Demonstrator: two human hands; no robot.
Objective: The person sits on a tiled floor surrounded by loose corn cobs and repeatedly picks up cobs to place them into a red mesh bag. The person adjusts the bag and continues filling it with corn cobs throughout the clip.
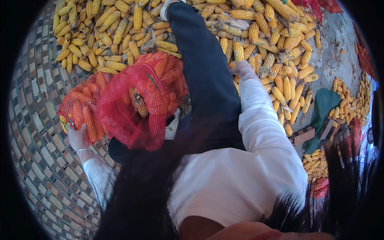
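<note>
My left hand (pixel 78 138), in a clear plastic glove, grips the lower left end of a filled red mesh bag (pixel 90 102); its fingertips are partly hidden. Beside it, against my leg, a second red mesh bag (pixel 163 81) stands with its mouth (pixel 132 78) open and slack. A corn cob (pixel 139 103) shows inside that mouth. To the right of my leg, my right hand (pixel 242 69), also gloved, reaches palm down into the pile of corn cobs (pixel 276 60). Its fingers meet a yellow cob (pixel 238 51); whether they close on it cannot be told.
My dark-trousered leg (pixel 207 69) stretches across the pile. Brick paving (pixel 39 120) lies to the left, concrete (pixel 333 51) to the right. A brick (pixel 303 135) and green cloth (pixel 325 105) lie near another corn heap (pixel 352 99). More red mesh (pixel 330 6) is at the upper right.
</note>
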